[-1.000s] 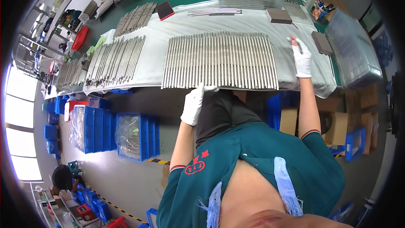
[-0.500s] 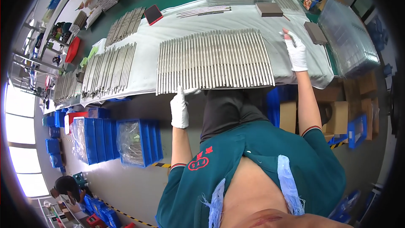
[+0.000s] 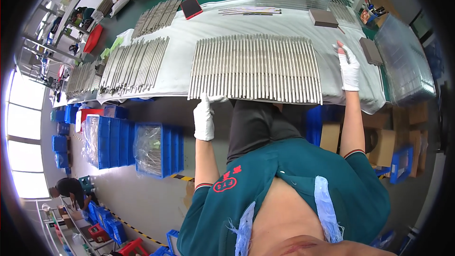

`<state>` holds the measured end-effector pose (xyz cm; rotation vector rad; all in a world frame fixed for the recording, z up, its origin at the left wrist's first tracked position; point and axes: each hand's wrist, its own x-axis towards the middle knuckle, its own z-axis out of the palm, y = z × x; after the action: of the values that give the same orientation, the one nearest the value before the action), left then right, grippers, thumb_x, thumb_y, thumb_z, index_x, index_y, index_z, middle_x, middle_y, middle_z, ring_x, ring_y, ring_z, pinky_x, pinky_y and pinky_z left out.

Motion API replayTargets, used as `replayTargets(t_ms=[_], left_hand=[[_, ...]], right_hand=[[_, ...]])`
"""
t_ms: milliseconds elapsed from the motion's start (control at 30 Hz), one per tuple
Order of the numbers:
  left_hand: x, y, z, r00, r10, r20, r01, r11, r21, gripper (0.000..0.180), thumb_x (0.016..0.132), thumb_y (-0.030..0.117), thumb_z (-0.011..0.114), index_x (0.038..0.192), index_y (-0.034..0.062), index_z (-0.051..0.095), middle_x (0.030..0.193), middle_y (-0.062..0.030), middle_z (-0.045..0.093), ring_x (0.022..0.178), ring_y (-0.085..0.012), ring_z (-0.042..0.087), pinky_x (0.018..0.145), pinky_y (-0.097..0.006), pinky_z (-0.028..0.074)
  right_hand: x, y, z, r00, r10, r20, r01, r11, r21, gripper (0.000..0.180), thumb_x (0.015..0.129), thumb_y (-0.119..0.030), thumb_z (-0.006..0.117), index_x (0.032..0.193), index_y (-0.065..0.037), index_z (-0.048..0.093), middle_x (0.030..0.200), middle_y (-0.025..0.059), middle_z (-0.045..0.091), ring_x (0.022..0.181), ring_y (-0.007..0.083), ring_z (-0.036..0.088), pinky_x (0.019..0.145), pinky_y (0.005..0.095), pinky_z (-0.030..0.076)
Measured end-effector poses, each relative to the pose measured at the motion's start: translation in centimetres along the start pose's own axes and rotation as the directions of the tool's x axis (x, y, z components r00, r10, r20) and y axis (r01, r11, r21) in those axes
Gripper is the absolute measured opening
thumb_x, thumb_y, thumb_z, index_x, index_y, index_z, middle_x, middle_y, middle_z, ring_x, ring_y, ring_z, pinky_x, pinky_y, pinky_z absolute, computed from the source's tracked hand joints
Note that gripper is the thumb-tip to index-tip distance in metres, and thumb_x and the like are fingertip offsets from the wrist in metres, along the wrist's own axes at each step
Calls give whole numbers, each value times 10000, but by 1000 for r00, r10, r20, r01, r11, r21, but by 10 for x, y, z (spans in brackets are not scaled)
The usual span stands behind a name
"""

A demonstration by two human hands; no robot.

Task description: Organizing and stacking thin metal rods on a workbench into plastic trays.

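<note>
A broad row of slim silvery metal rods (image 3: 256,68) lies side by side on the white cloth in front of me. My left hand (image 3: 204,121), in a white glove, is at the near edge, by the rods' lower ends toward the left of the row. Its index finger points up at the ends and its thumb stretches right along the edge; it grips nothing visible. My right hand (image 3: 350,68), gloved with a bare fingertip showing, hovers at or rests on the cloth right of the row. Its fingers are apart, with nothing visible in them.
More rods (image 3: 135,65) lie in bundles to the left. A red-edged dark device (image 3: 191,8), a few thin rods (image 3: 250,11) and two brown blocks (image 3: 323,18) sit farther back. Clear plastic trays (image 3: 405,59) stand right. Blue crates (image 3: 159,149) are on the floor; co-workers are at left.
The whole view has shifted, so the table scene sits farther right. My left hand is slightly farther left along the rods' ends. My right hand stays right of the row.
</note>
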<state>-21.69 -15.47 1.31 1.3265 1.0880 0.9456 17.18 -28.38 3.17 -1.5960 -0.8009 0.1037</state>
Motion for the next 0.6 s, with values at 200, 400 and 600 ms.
replayTargets(t_ms=[200, 400, 600], left_hand=[[0, 1, -2, 1000, -30, 4, 30, 987, -155, 496, 898, 461, 413, 770, 41, 645, 708, -59, 643, 441, 7, 315, 414, -136, 229], [6, -9, -20, 990, -139, 9, 139, 982, -125, 481, 914, 428, 395, 786, 25, 624, 765, -90, 641, 504, -40, 467, 489, -144, 375], [12, -16, -27, 999, 6, -52, -26, 911, -411, 503, 909, 434, 390, 769, -1, 599, 829, -163, 620, 765, -246, 612, 764, -388, 496]], right_hand=[[0, 3, -1, 998, 66, 4, -66, 998, -23, 252, 869, -184, 561, 1089, -68, 602, 954, 35, 639, 873, 62, 547, 786, 198, 407], [0, 5, -1, 999, -22, 23, 21, 999, 34, 258, 870, -184, 557, 1097, -70, 596, 967, 33, 636, 881, 62, 546, 792, 197, 404], [-1, 1, 1, 998, -15, 56, 16, 1000, -7, 267, 871, -182, 555, 1105, -56, 587, 974, 37, 633, 905, 71, 547, 805, 199, 402]])
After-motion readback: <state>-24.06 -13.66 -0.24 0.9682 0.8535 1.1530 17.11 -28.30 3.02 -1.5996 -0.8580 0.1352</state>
